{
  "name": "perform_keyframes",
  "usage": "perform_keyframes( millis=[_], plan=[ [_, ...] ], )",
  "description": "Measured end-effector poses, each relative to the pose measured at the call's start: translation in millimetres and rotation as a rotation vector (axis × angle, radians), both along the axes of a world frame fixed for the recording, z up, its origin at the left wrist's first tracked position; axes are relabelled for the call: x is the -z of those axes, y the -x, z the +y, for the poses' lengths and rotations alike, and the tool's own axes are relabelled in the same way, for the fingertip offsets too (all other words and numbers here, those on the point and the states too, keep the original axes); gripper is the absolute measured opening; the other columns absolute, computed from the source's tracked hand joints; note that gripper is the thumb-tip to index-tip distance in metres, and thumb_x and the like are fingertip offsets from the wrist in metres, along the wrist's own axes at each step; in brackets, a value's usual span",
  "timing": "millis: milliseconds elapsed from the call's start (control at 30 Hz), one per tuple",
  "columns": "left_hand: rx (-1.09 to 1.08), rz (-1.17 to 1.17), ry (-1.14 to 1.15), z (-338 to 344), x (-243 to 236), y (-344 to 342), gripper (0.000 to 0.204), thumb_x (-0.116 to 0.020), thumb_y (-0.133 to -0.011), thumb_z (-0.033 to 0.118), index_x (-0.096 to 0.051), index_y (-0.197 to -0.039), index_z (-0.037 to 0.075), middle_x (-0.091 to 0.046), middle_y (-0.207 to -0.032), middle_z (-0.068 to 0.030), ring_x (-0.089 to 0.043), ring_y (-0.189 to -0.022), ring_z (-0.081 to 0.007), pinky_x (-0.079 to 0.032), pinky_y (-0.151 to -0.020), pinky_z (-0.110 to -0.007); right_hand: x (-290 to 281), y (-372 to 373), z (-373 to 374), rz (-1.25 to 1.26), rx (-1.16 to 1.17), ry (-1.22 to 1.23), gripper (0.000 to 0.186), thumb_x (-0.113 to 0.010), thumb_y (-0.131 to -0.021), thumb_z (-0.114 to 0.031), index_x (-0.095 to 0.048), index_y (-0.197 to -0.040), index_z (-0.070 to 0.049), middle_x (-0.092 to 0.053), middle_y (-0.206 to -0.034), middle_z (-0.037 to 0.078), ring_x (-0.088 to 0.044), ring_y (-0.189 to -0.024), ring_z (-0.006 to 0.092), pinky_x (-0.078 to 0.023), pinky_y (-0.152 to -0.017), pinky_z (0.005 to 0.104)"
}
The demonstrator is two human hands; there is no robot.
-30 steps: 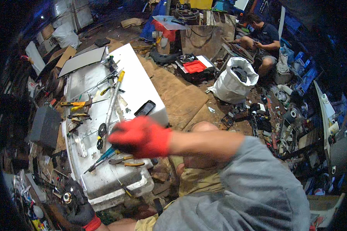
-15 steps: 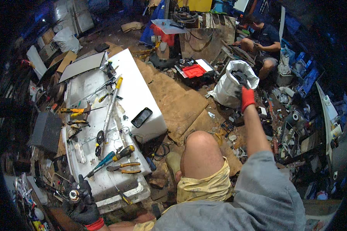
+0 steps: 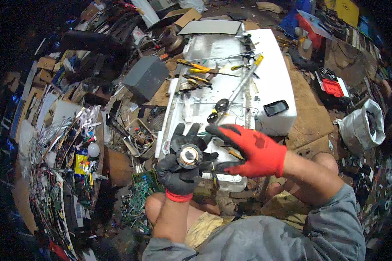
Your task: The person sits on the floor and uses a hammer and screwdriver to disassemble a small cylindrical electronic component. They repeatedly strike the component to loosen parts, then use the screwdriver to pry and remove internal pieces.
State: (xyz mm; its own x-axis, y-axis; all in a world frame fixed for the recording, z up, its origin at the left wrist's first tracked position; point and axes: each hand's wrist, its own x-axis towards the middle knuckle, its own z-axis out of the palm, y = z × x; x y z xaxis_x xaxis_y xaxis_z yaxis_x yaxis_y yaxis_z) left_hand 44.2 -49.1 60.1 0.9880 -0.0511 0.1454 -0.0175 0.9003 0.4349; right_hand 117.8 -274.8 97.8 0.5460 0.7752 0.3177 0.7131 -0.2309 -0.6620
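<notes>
My left hand (image 3: 178, 176), in a black-palmed glove with a red cuff, is turned palm up with its fingers curled around a round dark metal part (image 3: 188, 155). That part has a bright coppery ring and a pale centre; its exact kind I cannot make out. Just right of it, my right hand (image 3: 261, 152), gloved in red with black fingers, has thumb and fingers spread and nothing visible between them. Both hands are over the near end of a white panel (image 3: 204, 43). Beneath the right hand, tools are partly hidden; a small screwdriver (image 3: 215, 178) shows between the hands.
Pliers and yellow-handled tools (image 3: 198, 68) lie on the panel, beside a white foam block (image 3: 270, 56) bearing a black phone (image 3: 276, 108). A grey box (image 3: 146, 78) stands left. Scrap (image 3: 48, 174) heaps up at far left. Rightward are a white sack (image 3: 353, 135) and red tray (image 3: 333, 88).
My right hand has come back from the white sack to beside the left hand. The left hand, still holding the round part, is now over the panel's near end. The view has swung left.
</notes>
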Motion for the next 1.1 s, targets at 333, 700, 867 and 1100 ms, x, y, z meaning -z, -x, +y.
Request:
perform_keyframes(
  millis=[333,700,867,1100],
  plan=[
    [-0.008,0.046,-0.029,-4,16,25,0.089,-0.064,-0.077,0.022,-0.023,-0.155,0.008,-0.029,-0.155,-0.0254,-0.036,-0.138,-0.0485,-0.035,-0.112,-0.062,39,27,19,-0.038,-0.096,-0.084,0.058,-0.072,-0.078,-0.023,-0.053,-0.130,-0.008,-0.062,-0.109,0.016,-0.062,-0.097,0.0385,-0.051,-0.080,0.0478],
    [0.023,0.048,-0.067,8,15,30,0.085,-0.072,-0.084,0.023,-0.026,-0.154,0.009,-0.035,-0.150,-0.0253,-0.041,-0.134,-0.0457,-0.047,-0.105,-0.057,36,27,22,-0.186,-0.181,-0.047,0.051,-0.074,-0.067,-0.024,-0.061,-0.114,-0.011,-0.061,-0.097,0.013,-0.064,-0.089,0.0346,-0.051,-0.070,0.0474],
    [-0.023,0.094,-0.168,9,22,28,0.088,-0.079,-0.076,0.025,-0.034,-0.151,0.011,-0.041,-0.144,-0.0285,-0.047,-0.127,-0.0499,-0.052,-0.096,-0.062,29,30,25,-0.032,-0.189,-0.088,0.042,-0.073,-0.068,-0.023,-0.060,-0.107,-0.010,-0.059,-0.089,0.013,-0.063,-0.082,0.0364,-0.051,-0.067,0.0472],
    [0.017,-0.063,-0.211,7,27,22,0.075,-0.068,-0.091,0.028,-0.028,-0.154,0.017,-0.038,-0.149,-0.0238,-0.048,-0.130,-0.0406,-0.051,-0.100,-0.058,38,33,30,0.136,-0.153,-0.126,0.032,-0.071,-0.078,-0.024,-0.060,-0.105,-0.010,-0.059,-0.089,0.014,-0.062,-0.082,0.0384,-0.052,-0.068,0.0477]
  ],
)
